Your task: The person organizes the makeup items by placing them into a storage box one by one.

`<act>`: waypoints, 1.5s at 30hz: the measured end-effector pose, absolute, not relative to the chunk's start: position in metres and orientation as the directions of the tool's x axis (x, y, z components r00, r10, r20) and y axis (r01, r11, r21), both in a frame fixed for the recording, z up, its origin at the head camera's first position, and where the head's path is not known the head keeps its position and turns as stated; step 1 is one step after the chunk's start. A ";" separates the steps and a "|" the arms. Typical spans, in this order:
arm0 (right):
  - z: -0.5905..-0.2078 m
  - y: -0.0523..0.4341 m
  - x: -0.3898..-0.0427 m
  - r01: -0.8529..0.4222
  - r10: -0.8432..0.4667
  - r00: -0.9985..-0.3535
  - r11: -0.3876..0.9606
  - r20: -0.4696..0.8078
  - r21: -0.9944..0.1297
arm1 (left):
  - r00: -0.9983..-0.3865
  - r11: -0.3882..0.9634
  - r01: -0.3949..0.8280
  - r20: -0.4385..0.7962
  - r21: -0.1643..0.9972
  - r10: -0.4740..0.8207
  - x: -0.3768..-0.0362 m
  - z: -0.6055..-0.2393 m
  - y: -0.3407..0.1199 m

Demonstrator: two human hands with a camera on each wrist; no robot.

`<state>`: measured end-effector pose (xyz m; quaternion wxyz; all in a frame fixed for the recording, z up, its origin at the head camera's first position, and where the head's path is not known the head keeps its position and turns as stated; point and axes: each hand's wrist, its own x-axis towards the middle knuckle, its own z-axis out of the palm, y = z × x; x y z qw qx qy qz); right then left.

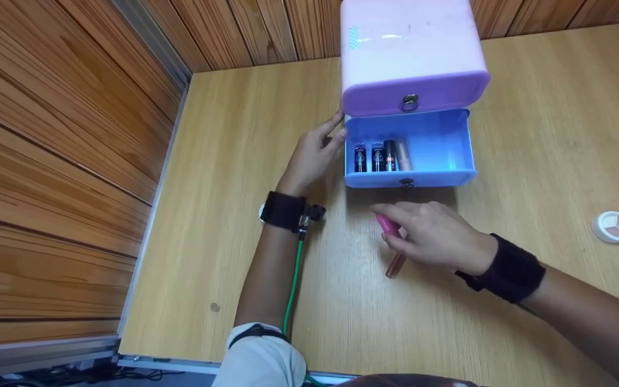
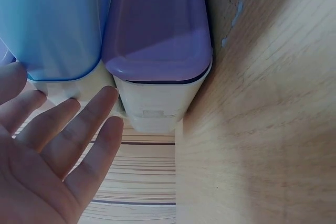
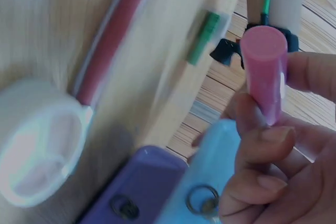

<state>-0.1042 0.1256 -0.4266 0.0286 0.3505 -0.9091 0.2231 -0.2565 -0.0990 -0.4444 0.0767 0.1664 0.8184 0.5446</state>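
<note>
My right hand point(image 1: 438, 234) pinches a pink cylindrical tube point(image 3: 265, 72) between thumb and fingers, in front of a pulled-out blue drawer point(image 1: 441, 145). Several small cosmetic tubes point(image 1: 390, 156) stand or lean along the drawer's left half, dark ones and a greyish-pink one. Beneath the right hand, a slim reddish-brown tube point(image 1: 395, 266) lies on the table. At the left side of the drawer unit point(image 1: 411, 48) is my left hand point(image 1: 315, 156), its thumb by the blue drawer's edge. The left wrist view shows its fingers point(image 2: 79, 135) extended and spread, holding nothing.
A round white compact point(image 1: 614, 227) with a sectioned pan sits on the wooden table point(image 1: 556, 134) at right. A green item point(image 3: 205, 38), its kind unclear, shows in the right wrist view. Wood-panelled walls point(image 1: 46, 188) bound the left and back. A green cable point(image 1: 293, 285) runs along the left forearm.
</note>
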 end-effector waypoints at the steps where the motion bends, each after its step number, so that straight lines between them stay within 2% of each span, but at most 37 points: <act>1: -0.424 0.127 -0.105 -0.661 -0.624 -0.745 0.645 0.235 -0.384 | -0.932 0.350 0.191 0.057 0.917 0.359 -0.257 -0.445 -0.099; 8: -0.398 0.140 -0.118 -0.757 -0.621 -0.653 0.529 0.434 -0.382 | -0.930 0.357 0.200 0.063 0.912 0.361 -0.257 -0.444 -0.099; 11: -0.386 0.145 -0.124 -0.764 -0.589 -0.645 0.508 0.486 -0.397 | -0.929 0.362 0.213 0.073 0.908 0.363 -0.256 -0.444 -0.099; 17: -0.373 0.154 -0.139 -0.709 -0.475 -0.699 0.558 0.534 -0.432 | -0.930 0.353 0.211 0.075 0.912 0.361 -0.256 -0.444 -0.100; 24: -0.373 0.161 -0.157 -0.595 -0.323 -0.774 0.667 0.545 -0.448 | -0.932 0.340 0.186 0.056 0.922 0.358 -0.257 -0.445 -0.098; 30: -0.381 0.170 -0.169 -0.487 -0.266 -0.845 0.739 0.463 -0.465 | -0.928 0.345 0.182 0.045 0.921 0.369 -0.257 -0.444 -0.095; 36: -0.383 0.176 -0.179 -0.368 -0.289 -0.929 0.774 0.229 -0.516 | -0.927 0.347 0.174 0.034 0.921 0.374 -0.257 -0.444 -0.093; 40: -0.382 0.177 -0.183 -0.296 -0.286 -0.952 0.791 0.104 -0.535 | -0.927 0.357 0.190 0.048 0.914 0.371 -0.257 -0.444 -0.093; 45: -0.378 0.176 -0.190 -0.227 -0.273 -0.962 0.832 -0.018 -0.506 | -0.930 0.379 0.199 0.052 0.904 0.364 -0.256 -0.444 -0.094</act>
